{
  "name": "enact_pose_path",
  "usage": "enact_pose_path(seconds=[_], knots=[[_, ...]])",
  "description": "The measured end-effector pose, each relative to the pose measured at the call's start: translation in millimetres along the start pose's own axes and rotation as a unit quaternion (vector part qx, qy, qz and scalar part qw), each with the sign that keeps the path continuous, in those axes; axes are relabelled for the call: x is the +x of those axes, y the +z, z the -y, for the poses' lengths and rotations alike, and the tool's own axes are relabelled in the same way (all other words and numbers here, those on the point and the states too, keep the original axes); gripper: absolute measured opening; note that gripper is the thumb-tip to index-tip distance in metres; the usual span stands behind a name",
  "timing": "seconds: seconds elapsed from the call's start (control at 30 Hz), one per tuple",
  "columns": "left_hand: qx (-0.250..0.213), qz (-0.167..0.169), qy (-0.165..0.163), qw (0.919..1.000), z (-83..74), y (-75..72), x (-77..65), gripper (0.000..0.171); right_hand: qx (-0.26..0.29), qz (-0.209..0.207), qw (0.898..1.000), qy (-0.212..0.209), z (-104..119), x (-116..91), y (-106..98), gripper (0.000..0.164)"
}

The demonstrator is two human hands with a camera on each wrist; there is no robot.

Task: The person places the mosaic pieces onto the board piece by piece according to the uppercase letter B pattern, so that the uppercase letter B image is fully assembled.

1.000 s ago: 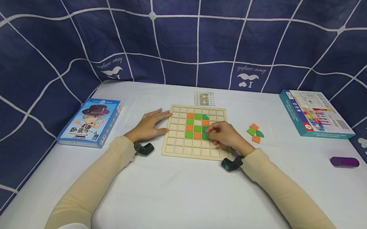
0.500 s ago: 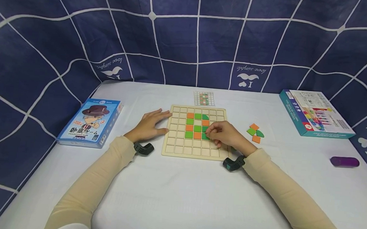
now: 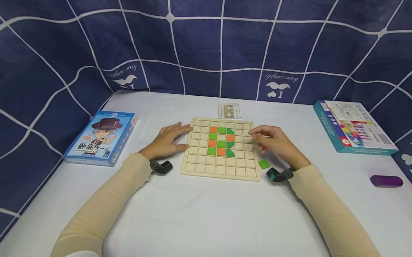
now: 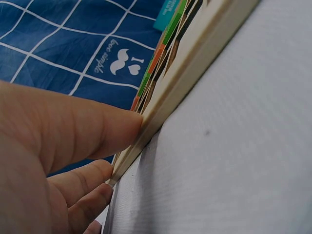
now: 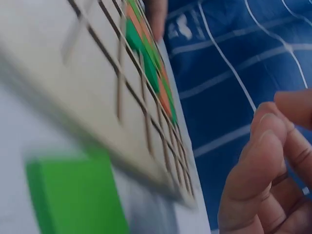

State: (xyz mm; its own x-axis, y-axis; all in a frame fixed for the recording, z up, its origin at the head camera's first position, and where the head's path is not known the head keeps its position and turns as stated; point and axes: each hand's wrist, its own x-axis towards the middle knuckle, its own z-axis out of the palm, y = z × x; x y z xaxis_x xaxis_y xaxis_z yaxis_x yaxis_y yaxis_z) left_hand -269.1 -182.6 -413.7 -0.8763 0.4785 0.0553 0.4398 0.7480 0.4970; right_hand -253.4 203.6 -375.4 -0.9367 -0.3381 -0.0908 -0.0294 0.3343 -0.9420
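A wooden grid board [image 3: 197,168] lies mid-table, with orange and light green square tiles and dark green curved tiles [image 3: 230,145] set in its cells. My left hand [image 3: 166,142] rests at its left edge, fingers spread; in the left wrist view the thumb [image 4: 114,129] touches the board's side. Over the right edge hovers my right hand [image 3: 276,143], fingers loosely bent, nothing seen between them in the right wrist view. A light green square tile [image 3: 264,164] lies just off the board's right side, below that hand. The other loose tiles are hidden behind the hand and wrist.
Behind the board lies a small pattern card [image 3: 229,110] printed with a coloured grid. A blue game box [image 3: 100,138] sits at left, a teal-sided box [image 3: 356,128] at back right. A purple oblong object [image 3: 387,181] lies at far right.
My right hand has left the dark green tile on the board and moved right, to the board's edge. The light green tile by the edge now shows fully; the left hand stays put.
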Motion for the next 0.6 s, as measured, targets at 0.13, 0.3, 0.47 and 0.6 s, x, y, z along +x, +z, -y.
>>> enact_pose_path(seconds=[0.13,0.3,0.47,0.6], knots=[[0.001,0.0,-0.001,1.0,0.6,0.0,-0.9,0.069,0.002,-0.043,0.999,0.006,-1.8,-3.3,-20.3,0.033],[0.0,0.0,-0.001,1.0,-0.1,-0.7,-0.7,0.069,0.056,-0.06,0.997,0.014,-8.0,-12.6,-52.2,0.02],[-0.002,-0.001,-0.001,1.0,-0.2,-0.9,-0.1,0.069,0.101,-0.086,0.991,0.033,-22.2,-21.3,-80.3,0.014],[-0.002,-0.001,0.0,1.0,1.0,0.3,0.5,0.069,0.134,-0.099,0.985,0.051,-37.0,-27.0,-94.9,0.015]])
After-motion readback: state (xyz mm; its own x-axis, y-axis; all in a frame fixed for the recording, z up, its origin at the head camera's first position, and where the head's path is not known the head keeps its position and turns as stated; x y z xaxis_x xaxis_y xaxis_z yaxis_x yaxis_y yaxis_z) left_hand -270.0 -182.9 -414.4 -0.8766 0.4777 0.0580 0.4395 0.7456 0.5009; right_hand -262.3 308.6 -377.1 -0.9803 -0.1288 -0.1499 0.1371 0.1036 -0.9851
